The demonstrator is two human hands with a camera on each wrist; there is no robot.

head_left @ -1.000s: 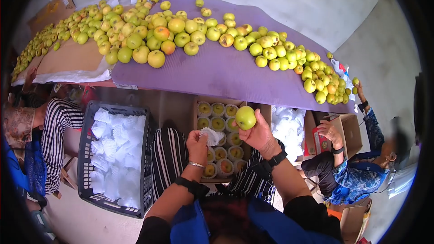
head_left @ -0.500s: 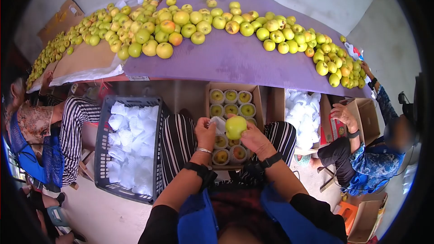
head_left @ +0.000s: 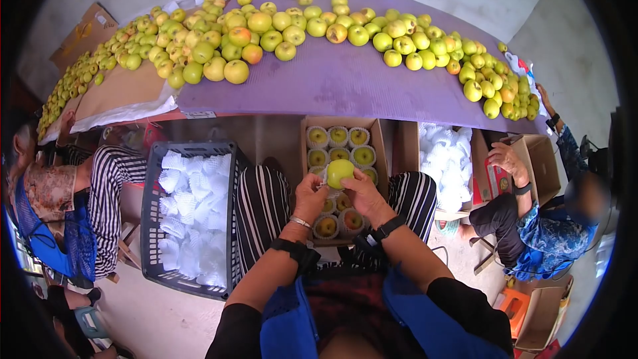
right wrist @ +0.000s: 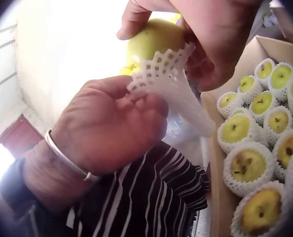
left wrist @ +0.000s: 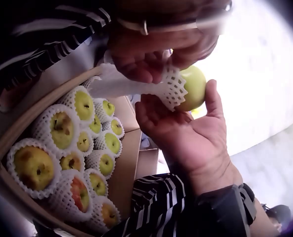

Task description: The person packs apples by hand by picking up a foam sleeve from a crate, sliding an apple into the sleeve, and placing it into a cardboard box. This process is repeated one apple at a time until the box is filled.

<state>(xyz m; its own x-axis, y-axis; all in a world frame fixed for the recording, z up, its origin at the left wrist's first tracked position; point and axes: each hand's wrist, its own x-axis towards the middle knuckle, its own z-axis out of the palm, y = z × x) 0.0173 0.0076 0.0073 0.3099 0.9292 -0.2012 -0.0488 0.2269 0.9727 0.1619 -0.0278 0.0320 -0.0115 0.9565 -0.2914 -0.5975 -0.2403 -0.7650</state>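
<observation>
My right hand (head_left: 367, 196) holds a yellow-green apple (head_left: 340, 174), thumb on one side and fingers on the other. A white foam net sleeve (right wrist: 171, 91) covers the lower part of the apple, its lattice rim stretched over the skin and its tail hanging loose. My left hand (right wrist: 114, 123), with a bracelet at the wrist, pinches the rim of the sleeve right beside the apple. Below both hands stands a cardboard box (head_left: 377, 136) with rows of netted apples (right wrist: 235, 129), stem ends mostly up.
A dark crate (head_left: 151, 216) of white foam nets (head_left: 193, 206) stands at my left. More nets (head_left: 444, 159) fill a box at my right. Ahead, a long pile of apples (head_left: 232, 43) lies across a purple mat (head_left: 359, 86). People sit on both sides.
The right hand has brought the apple in from the upper right to the left hand. The sleeve, earlier bunched in the left hand, now covers part of the apple.
</observation>
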